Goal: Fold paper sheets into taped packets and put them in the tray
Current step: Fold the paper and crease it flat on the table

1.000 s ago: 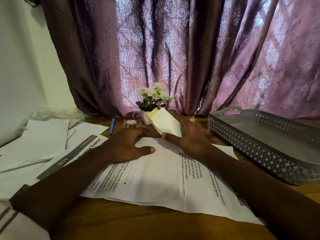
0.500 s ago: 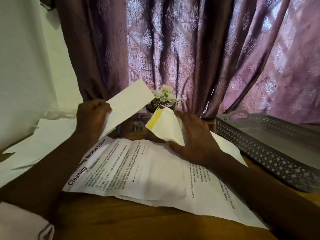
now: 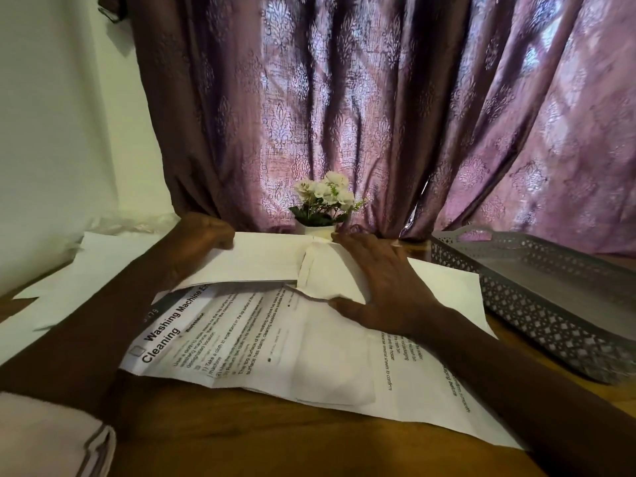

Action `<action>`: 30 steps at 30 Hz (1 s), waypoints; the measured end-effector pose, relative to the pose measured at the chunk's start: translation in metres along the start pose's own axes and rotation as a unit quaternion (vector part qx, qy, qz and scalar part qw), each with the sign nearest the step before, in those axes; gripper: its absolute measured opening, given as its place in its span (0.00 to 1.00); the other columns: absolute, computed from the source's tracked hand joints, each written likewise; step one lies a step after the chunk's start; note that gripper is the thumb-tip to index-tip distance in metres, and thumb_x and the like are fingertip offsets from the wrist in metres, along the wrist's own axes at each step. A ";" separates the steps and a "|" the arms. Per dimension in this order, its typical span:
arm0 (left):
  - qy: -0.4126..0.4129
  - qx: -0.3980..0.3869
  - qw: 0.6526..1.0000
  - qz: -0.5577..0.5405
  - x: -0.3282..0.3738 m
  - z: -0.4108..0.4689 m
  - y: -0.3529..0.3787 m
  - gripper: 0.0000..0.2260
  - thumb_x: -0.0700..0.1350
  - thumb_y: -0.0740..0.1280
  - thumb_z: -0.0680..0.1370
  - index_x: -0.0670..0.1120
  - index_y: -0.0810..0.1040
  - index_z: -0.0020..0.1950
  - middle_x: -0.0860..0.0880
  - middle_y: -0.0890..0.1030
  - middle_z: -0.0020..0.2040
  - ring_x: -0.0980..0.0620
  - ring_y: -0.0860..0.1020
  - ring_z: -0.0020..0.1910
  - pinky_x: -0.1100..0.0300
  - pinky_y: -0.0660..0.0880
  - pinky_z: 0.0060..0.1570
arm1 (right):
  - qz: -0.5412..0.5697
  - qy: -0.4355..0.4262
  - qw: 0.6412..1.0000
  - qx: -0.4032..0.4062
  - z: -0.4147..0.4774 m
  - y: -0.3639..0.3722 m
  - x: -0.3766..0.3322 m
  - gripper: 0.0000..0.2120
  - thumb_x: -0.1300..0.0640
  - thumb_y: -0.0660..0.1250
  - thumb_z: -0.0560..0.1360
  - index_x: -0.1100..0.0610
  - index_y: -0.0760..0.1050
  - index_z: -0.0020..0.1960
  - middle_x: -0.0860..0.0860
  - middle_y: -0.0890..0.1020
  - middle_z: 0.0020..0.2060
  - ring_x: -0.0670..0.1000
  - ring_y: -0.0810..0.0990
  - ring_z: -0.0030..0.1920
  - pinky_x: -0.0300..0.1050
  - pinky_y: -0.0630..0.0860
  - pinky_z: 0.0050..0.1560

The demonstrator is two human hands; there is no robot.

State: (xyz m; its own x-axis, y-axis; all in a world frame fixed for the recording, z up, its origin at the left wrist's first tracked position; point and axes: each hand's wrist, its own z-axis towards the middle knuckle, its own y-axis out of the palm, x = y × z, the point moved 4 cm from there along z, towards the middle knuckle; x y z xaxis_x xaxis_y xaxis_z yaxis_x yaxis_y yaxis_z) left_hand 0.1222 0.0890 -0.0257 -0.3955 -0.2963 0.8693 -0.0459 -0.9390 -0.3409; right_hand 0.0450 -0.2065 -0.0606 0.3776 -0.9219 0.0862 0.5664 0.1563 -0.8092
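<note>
A white folded paper strip [image 3: 261, 258] lies across the far middle of the table, and my left hand [image 3: 198, 242] grips its left end. Its right end runs into a small folded paper packet [image 3: 327, 273]. My right hand [image 3: 382, 287] lies flat on that packet, fingers spread, pressing it onto the printed sheets [image 3: 261, 342] underneath. The grey perforated tray [image 3: 537, 304] stands at the right, and its visible inside shows no packets. No tape is in sight at this moment.
A small white pot of white flowers [image 3: 323, 204] stands just behind the packet, against a purple curtain [image 3: 378, 98]. More white sheets [image 3: 86, 270] lie at the left near the wall. Bare wooden table [image 3: 275, 442] shows at the front.
My left hand lifted a white paper strip from the left, then brought it down and across to the packet. My right hand has gone from holding the packet tilted up to pressing it flat.
</note>
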 end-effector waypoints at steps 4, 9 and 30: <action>-0.036 -0.010 0.999 0.027 -0.003 0.000 -0.005 0.04 0.43 0.68 0.59 0.43 0.79 0.31 0.45 0.76 0.33 0.49 0.74 0.36 0.57 0.67 0.41 | 0.012 -0.025 1.000 0.006 -0.001 -0.003 -0.005 0.46 0.29 0.67 0.73 0.48 0.56 0.83 0.51 0.67 0.76 0.54 0.66 0.75 0.51 0.59 0.74; -0.041 -0.095 0.995 0.014 -0.014 -0.001 0.016 0.22 0.47 0.79 0.57 0.37 0.84 0.46 0.39 0.85 0.47 0.44 0.81 0.46 0.50 0.78 0.55 | 0.049 -0.054 0.997 -0.007 0.001 -0.005 -0.018 0.46 0.28 0.68 0.73 0.46 0.56 0.82 0.50 0.67 0.75 0.53 0.67 0.74 0.55 0.65 0.75; -0.096 0.009 0.995 -0.009 0.001 -0.006 0.045 0.07 0.36 0.76 0.74 0.42 0.84 0.51 0.42 0.86 0.47 0.49 0.84 0.42 0.61 0.80 0.33 | 0.008 -0.009 1.000 0.005 0.003 -0.003 -0.017 0.42 0.27 0.63 0.74 0.46 0.58 0.81 0.51 0.68 0.75 0.55 0.68 0.73 0.54 0.63 0.71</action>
State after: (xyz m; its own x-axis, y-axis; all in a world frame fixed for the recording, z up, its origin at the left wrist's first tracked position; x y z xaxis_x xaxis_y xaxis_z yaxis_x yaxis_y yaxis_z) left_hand 0.1145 0.0475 -0.0419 -0.2121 -0.3063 0.9280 -0.0347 -0.9467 -0.3203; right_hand 0.0394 -0.1903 -0.0579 0.4007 -0.9124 0.0838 0.5677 0.1755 -0.8043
